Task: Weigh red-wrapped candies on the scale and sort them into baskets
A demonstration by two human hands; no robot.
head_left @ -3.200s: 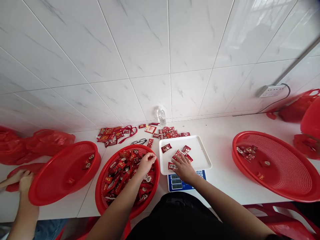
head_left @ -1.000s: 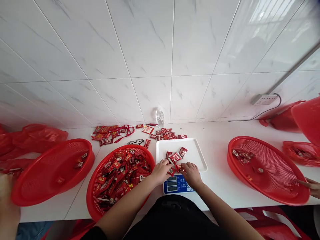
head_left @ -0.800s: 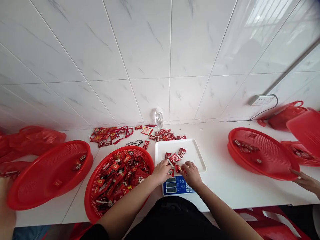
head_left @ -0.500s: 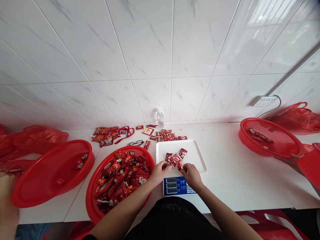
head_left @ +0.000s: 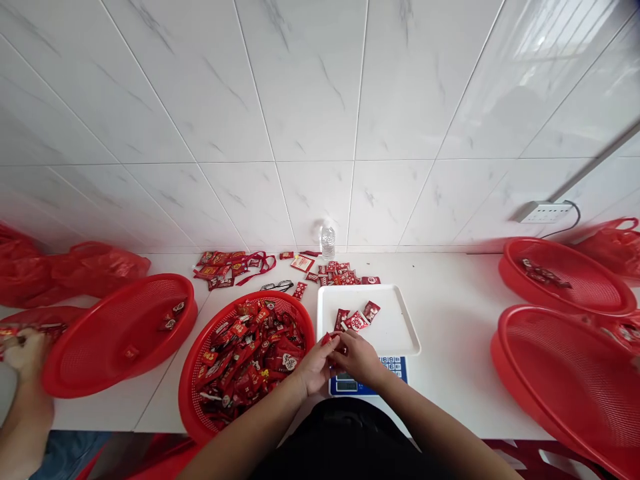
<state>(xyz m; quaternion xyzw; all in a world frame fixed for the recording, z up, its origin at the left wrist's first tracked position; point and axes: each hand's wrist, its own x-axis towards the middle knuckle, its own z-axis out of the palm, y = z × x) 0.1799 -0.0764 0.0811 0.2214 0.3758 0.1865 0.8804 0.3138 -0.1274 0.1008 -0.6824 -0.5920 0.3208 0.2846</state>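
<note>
Both hands, left hand [head_left: 314, 365] and right hand [head_left: 356, 355], pinch one red sweet [head_left: 329, 338] with closed fingers over the near-left edge of the white tray [head_left: 395, 327]; a loose grip could drop it onto the worktop [head_left: 450, 333].

On the surface [head_left: 450, 313], the tray [head_left: 395, 327] sits on the scale [head_left: 367, 383] at the near middle, with a few packets [head_left: 357, 319] on its left part. Just left of it stands the full basket [head_left: 200, 400]; farther left is a second basket [head_left: 120, 333] holding a few packets. Behind the tray lie loose packets [head_left: 343, 273], with the bottle [head_left: 327, 241] at the wall and the glasses [head_left: 277, 286] to their left. Two more baskets [head_left: 565, 280] sit at the right, one behind the other. Both of the person's hands, left hand [head_left: 314, 367] and right hand [head_left: 356, 357], meet over the tray's near left corner.
</note>
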